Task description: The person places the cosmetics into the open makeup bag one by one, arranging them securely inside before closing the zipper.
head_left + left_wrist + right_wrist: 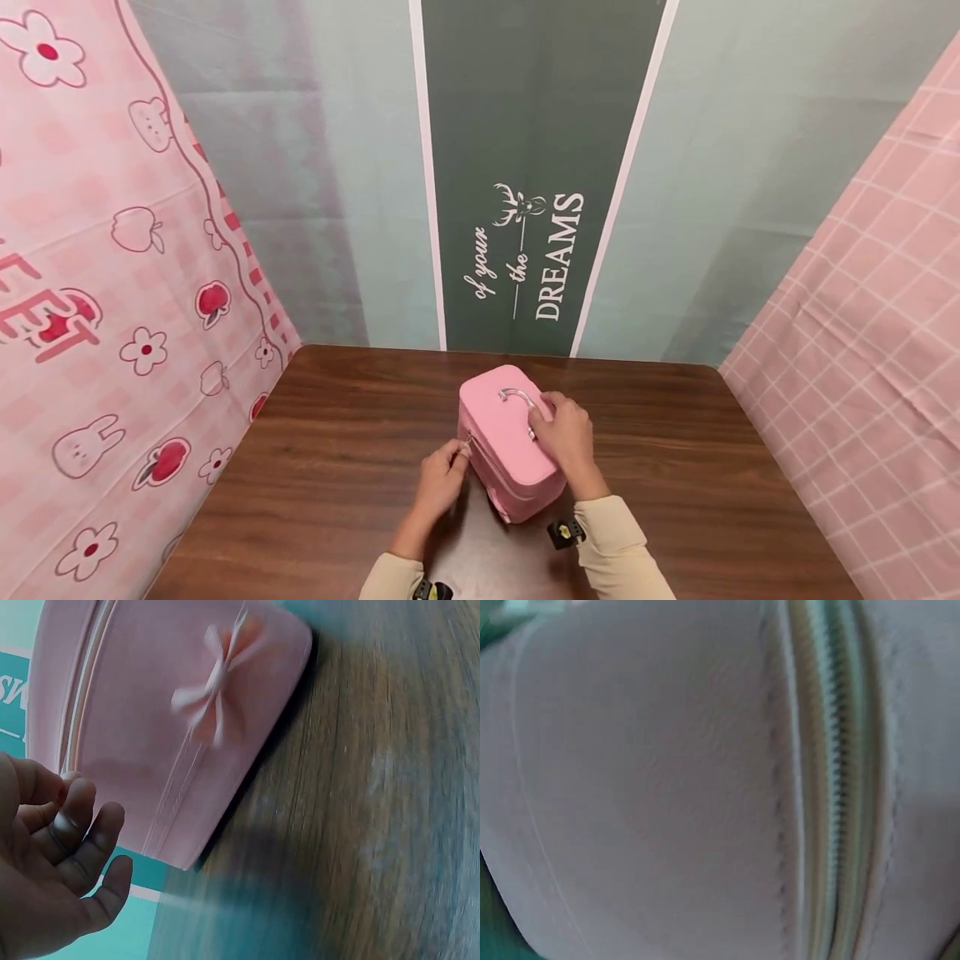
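A pink box-shaped cosmetic case [495, 425] with a clear curved handle [517, 393] on its lid sits on the table, turned at an angle. My left hand [442, 475] pinches the zipper pull [468, 445] at the case's left side. In the left wrist view, that hand's thumb and forefinger [60, 825] meet at the zipper seam, and a pink bow [217, 686] decorates the side panel. My right hand [567, 429] holds the case from above, at the right end of the handle. The right wrist view shows only the zipper teeth [832, 765] and pink panels, the hand itself hidden.
The dark wooden table [675, 500] extends around the case. A green and teal cloth [510, 125] with lettering hangs behind it. Pink patterned cloths stand at the left [90, 292] and right [862, 292].
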The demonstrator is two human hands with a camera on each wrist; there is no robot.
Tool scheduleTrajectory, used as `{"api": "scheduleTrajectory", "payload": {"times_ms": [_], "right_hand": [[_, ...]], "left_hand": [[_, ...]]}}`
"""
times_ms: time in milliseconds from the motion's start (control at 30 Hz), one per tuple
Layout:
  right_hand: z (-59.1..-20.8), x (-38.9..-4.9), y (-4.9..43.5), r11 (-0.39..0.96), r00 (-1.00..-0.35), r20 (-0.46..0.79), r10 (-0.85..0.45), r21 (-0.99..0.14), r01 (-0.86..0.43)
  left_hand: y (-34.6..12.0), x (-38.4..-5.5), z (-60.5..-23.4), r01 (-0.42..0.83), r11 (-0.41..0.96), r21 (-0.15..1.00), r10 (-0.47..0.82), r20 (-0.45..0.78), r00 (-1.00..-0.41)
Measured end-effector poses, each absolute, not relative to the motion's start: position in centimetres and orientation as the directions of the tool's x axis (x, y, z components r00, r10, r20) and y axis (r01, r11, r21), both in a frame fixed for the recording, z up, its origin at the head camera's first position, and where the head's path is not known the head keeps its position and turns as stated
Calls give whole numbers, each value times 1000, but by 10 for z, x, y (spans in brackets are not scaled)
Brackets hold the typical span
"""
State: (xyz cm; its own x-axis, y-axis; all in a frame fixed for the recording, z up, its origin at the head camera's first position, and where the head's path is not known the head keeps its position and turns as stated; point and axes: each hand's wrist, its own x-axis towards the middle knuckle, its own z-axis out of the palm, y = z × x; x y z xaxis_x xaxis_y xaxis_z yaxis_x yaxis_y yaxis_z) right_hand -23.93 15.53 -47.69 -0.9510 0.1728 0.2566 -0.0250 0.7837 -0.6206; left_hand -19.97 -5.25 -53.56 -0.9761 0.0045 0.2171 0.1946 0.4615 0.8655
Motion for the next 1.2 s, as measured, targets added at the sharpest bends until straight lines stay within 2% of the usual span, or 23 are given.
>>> {"api": "scheduleTrajectory", "payload": {"times_ms": [100,233,533,667,767,933,1033,1200], "right_hand": [[-477,-238,146,762,-927,273,257,-647,21],[-477,-238,141,750,-907,284,311,-660,51],[-478,-239,145,733,-920,261,291,-679,39],[-474,-243,152,749,-959,219,182,-663,-9],[-473,-252,160,795,-970,244,15,-591,-136],[-483,-274,174,757,-912,355,-206,-533,-378],[-488,-280,179,712,-892,388,-233,-557,-429],[-490,-281,179,689,-885,406,-227,-575,-440]], "left_hand": [[-51,-196,-536,230,466,854,44,237,-970],[-50,-191,-535,210,429,879,80,194,-978],[-49,-190,-537,200,399,895,79,183,-980],[-50,-190,-539,187,398,898,78,170,-982],[-53,-189,-539,178,404,897,79,160,-984],[-55,-188,-540,179,415,892,81,160,-984],[-54,-189,-541,185,411,893,86,165,-983],[-53,-189,-541,190,394,899,90,168,-982]]}}
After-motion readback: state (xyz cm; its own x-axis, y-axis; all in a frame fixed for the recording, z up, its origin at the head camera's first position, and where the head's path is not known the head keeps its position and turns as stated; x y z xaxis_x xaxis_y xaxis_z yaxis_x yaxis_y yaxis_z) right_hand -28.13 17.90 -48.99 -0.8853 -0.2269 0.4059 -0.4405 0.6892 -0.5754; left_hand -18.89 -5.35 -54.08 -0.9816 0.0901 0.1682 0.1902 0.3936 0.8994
